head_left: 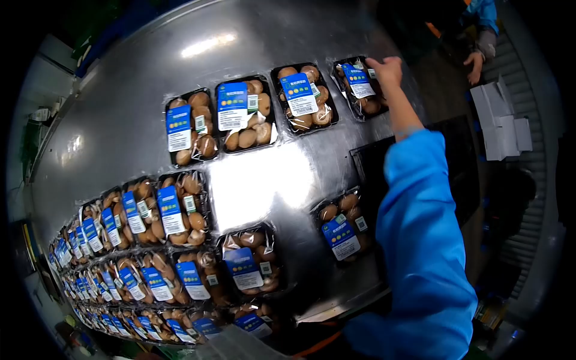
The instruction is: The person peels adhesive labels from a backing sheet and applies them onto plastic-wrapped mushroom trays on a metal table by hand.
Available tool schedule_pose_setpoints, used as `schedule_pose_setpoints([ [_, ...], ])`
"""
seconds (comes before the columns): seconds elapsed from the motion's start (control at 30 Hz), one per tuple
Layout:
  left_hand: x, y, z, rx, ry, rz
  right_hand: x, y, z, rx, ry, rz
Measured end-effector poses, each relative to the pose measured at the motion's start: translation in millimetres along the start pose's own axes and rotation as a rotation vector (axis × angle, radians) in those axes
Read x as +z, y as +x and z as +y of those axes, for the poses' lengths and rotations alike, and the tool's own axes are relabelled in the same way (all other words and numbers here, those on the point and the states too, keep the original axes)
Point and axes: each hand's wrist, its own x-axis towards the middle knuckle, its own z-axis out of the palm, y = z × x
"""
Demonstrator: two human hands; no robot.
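The right hand (386,69) reaches across the steel worktop (120,120) to the far mushroom tray (360,87), fingers resting on its right edge; whether the grip is closed on the rim cannot be told. The left hand is out of view. Risk: a one-edge hold may tilt the film-wrapped tray or push it against the neighbouring tray (304,97). The blue sleeve (420,240) passes beside the lone tray (343,227) near the worktop edge and could knock it off.
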Motion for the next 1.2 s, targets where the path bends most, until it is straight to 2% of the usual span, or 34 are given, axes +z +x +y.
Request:
schedule_pose_setpoints([
  [0.03, 21.1, 1.0, 18.9, 0.07, -0.081, 0.219, -5.4, 0.4, 6.7, 0.06, 0.187, -0.006],
  [0.07, 17.4, 0.8, 19.9, 0.297, 0.001, 0.311, -32.5, -27.5, -9.0, 0.015, 0.303, -0.08],
  [0.1, 16.2, 0.7, 22.7, 0.524, 0.085, 0.403, -62.9, -64.9, -21.3, -0.035, 0.449, -0.323],
  [0.17, 30.8, 16.4, 33.2, 1.141, 0.052, 0.016, -137.1, -165.1, -52.1, -0.086, 0.645, -0.803],
  [0.2, 37.7, 23.7, 48.0, 1.426, 0.046, -0.203, -163.8, -215.4, -54.1, -0.034, 0.911, -1.082],
  [0.23, 32.9, 7.4, 79.3, 1.24, 0.345, -0.534, -182.4, -259.9, -50.8, -0.092, 1.049, -1.349],
  [0.27, 54.6, -3.8, 55.8, 1.36, 0.381, -0.365, -193.7, -294.8, -53.0, -0.063, 1.163, -1.366],
  [0.33, 75.0, -13.1, 35.5, 1.396, 0.365, -0.477, -216.4, -364.2, -57.7, -0.001, 1.394, -1.406],
  [0.4, 89.6, -19.0, 1.4, 1.434, 0.325, -0.443, -229.9, -390.9, -53.7, 0.308, 1.317, -1.328],
  [0.43, 89.3, -21.5, -17.4, 1.442, 0.331, -0.484, -228.7, -406.3, -57.5, 0.305, 1.275, -1.201],
  [0.5, 77.8, -24.7, -44.8, 1.48, 0.265, -0.396, -235.2, -424.1, -50.5, 0.251, 1.236, -1.133],
  [0.57, 42.7, -25.8, -58.0, 1.151, 0.173, -0.141, -250.8, -439.1, -47.4, 0.183, 1.183, -1.052],
  [0.63, 23.2, -12.7, -87.4, 0.72, 0.004, 0.06, -265.9, -450.9, -52.6, 0.167, 1.212, -1.068],
  [0.7, 18.4, 17.6, -117.6, 0.326, -0.329, -0.28, -274.2, -464.6, -58.3, 0.157, 1.215, -1.07],
  [0.73, 11.1, 14.1, -123.3, 0.277, -0.415, -0.313, -276.3, -470.7, -62.6, 0.142, 1.223, -1.072],
  [0.8, 0.7, 9.8, -122.1, 0.192, -0.588, -0.386, -277.5, -484.0, -70.1, -0.054, 1.111, -0.837],
  [0.83, -6.7, 9.7, -126.1, 0.242, -0.622, -0.332, -277.7, -491.5, -70.1, -0.135, 1.045, -0.723],
  [0.87, -11.8, 8.1, -128.9, 0.197, -0.702, -0.301, -269.7, -494.0, -60.8, -0.318, 0.845, -0.548],
  [0.9, -17.5, 6.9, -131.1, 0.155, -0.786, -0.264, -266.9, -506.1, -67.1, -0.484, 0.835, -0.375],
  [0.97, -25.0, 0.6, -133.9, 0.179, -0.821, -0.194, -263.3, -508.2, -58.3, -0.82, 0.442, -0.143],
  [1.07, -36.3, -7.3, -139.0, 0.184, -0.898, -0.155, -265.7, -526.6, -60.5, -0.408, 0.668, -0.597],
  [1.17, -43.2, -9.5, -159.5, 0.129, -1.018, -0.062, -260.6, -552.7, -68.4, -0.016, 0.928, -0.882],
  [1.2, -44.7, -10.3, -162.8, 0.111, -1.026, -0.031, -256.9, -557.3, -60.4, 0.018, 0.952, -1.0],
])
